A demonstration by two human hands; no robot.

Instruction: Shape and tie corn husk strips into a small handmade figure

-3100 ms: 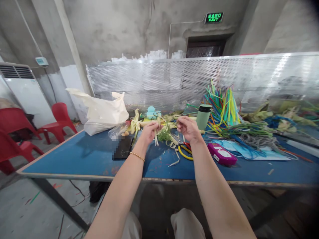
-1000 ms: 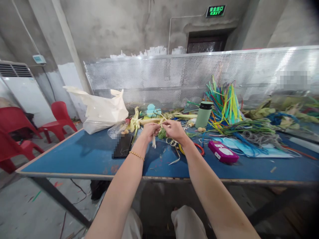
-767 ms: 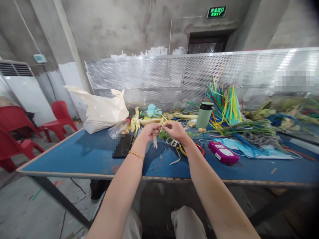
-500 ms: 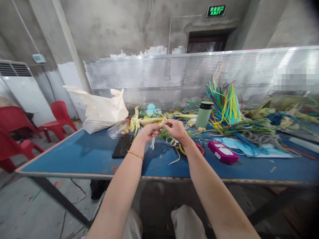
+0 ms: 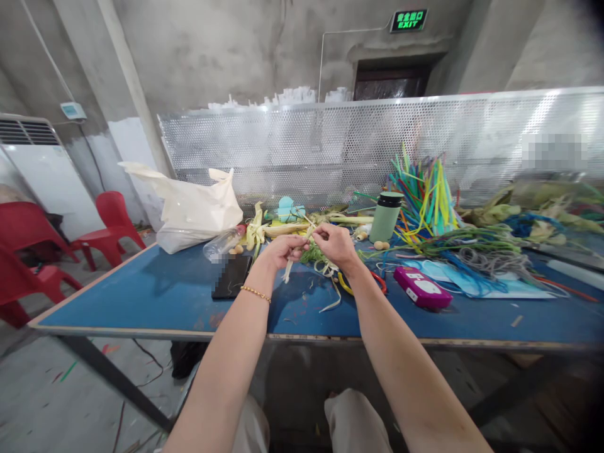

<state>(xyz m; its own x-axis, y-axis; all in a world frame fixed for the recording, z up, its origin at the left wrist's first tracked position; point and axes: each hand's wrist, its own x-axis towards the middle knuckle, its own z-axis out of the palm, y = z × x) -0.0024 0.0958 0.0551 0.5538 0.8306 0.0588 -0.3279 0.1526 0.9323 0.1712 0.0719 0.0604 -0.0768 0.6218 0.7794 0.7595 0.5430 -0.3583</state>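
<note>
Above the blue table my two hands meet over a small pale bundle that looks like corn husk strips [image 5: 287,272]. The fingers of my left hand [image 5: 287,249] are closed round it, and pale ends hang below them. My right hand [image 5: 334,244] pinches at the upper part of the bundle, close to the left fingertips; the finest detail there is too small to make out. Below the hands lie green strands [image 5: 314,255] and a loose pale strip [image 5: 333,302]. Partly behind my right wrist is a pair of pliers or scissors with yellow and red handles [image 5: 346,283].
On the blue table [image 5: 155,296] stand a white plastic bag [image 5: 198,211], a clear bottle [image 5: 224,244], a dark tablet-like slab [image 5: 231,277], a green canister [image 5: 387,220] and a purple box [image 5: 422,287]. Colourful pipe cleaners [image 5: 431,198] and tangled cords [image 5: 493,261] lie to the right.
My right hand has shifted slightly upward and turned a little at the bundle. The pale ends under my left hand have swung slightly left.
</note>
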